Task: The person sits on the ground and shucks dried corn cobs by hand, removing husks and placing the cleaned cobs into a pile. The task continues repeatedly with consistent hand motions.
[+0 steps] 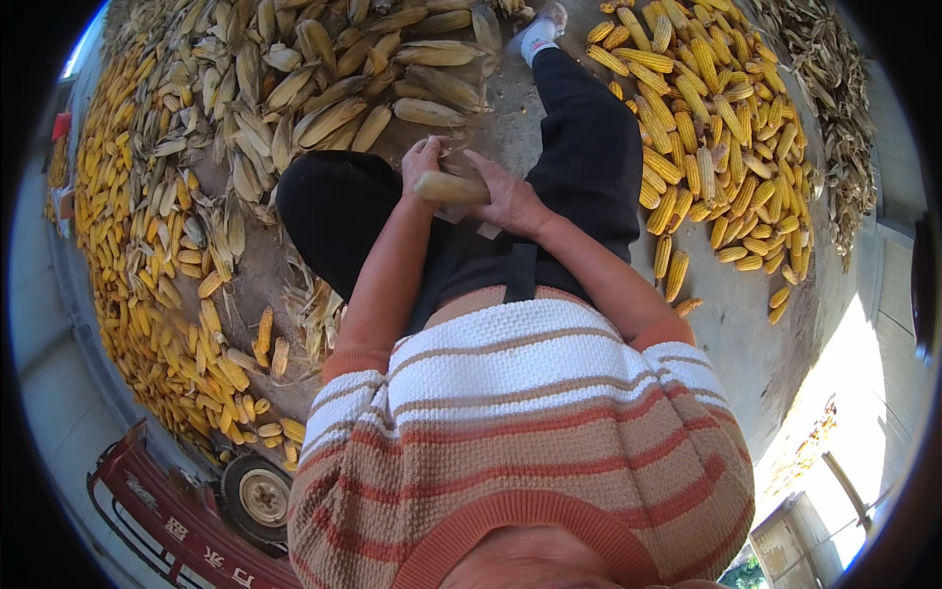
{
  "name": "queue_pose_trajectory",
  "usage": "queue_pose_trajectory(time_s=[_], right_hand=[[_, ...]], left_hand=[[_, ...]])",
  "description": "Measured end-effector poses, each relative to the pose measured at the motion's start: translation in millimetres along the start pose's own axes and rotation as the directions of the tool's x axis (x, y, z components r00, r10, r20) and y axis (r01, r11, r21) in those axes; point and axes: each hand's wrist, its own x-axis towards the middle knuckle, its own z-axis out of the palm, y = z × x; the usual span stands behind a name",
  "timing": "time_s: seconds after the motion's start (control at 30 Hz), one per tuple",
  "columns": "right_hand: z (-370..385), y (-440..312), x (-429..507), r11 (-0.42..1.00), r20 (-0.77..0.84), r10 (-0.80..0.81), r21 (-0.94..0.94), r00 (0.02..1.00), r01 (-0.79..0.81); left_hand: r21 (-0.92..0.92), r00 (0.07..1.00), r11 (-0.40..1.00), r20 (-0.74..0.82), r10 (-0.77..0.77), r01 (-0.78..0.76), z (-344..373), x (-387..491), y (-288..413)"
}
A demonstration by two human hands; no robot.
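My right hand (509, 197) is closed around one end of a corn ear in its pale husk (450, 188), blurred, above my lap. The ear's other end crosses in front of my left wrist. My left hand (422, 163) is just beyond the ear, its fingers bent together near the fingers of the right; whether they pinch a bit of husk is too blurred to tell. Past my hands, between my legs, lies a heap of unhusked corn ears (434, 88) with dry, pale husks.
Bare yellow cobs (706, 110) are piled on the concrete floor to my right, with dry husks (839, 132) behind. More yellow cobs (140, 309) spread along the left wall. A dark red vehicle (176, 526) with a rubber-tyred wheel (257, 497) stands at lower left.
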Motion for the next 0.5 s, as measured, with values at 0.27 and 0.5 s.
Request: queue_pose_trajectory(time_s=[0.27, 0.5], right_hand=[[11.2, 39.7, 23.4, 0.840, 0.075, 0.234, 0.486, 0.969, -0.240], [13.2, 41.8, 28.7, 0.899, 0.183, 0.265, 0.307, 0.947, -0.311]], left_hand=[[-0.343, 0.945, 0.925, 0.323, -0.047, 0.163, 17.1, -22.9, 23.1], [-0.097, 0.955, 0.995, 0.292, 0.047, -0.019, 20.0, -22.6, 11.2]])
